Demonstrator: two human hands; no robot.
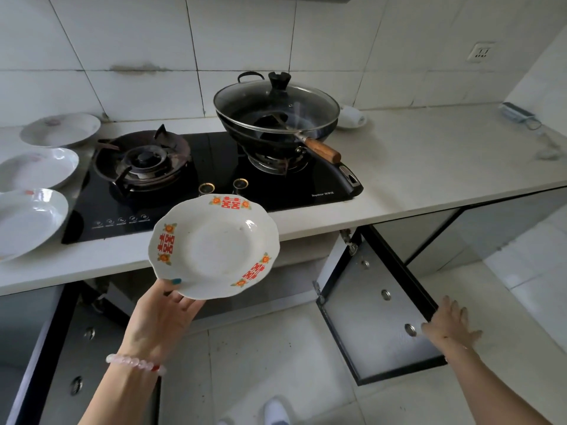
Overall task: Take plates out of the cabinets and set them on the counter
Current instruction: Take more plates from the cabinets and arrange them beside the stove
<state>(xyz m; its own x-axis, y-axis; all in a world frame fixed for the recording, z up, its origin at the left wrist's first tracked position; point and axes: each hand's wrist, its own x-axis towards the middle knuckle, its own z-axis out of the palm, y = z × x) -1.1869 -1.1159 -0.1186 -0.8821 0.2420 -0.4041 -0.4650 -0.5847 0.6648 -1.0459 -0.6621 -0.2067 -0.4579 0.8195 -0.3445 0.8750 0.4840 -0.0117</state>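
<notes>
Plainly, the left hand [162, 314] pinches the decorated plate [214, 246] by its near rim, thumb on top and fingers underneath. A pink bead bracelet [135, 363] circles that wrist. The right hand [448, 325] is spread, its fingers resting on the outer edge of an open cabinet door [377, 305] below and right of the hob [214, 179].

The plate is round with a scalloped edge, so it has no long axis. Its hollow faces up, tipped a little toward the camera. It is held in the air just in front of the hob, over the counter's front edge.

Four plates show in all. Besides the held one, three white plates [38, 167] lie in a row on the counter [414, 167], left of the hob. The hob has two burners and two knobs. A lidded wok [276, 115] sits on its right burner, a wooden-handled spatula [322, 148] sticking out.

A second open door [76, 348] hangs below and left of the hob. The counter is pale, the wall is white tile with one socket [481, 52], and the floor is light tile.
</notes>
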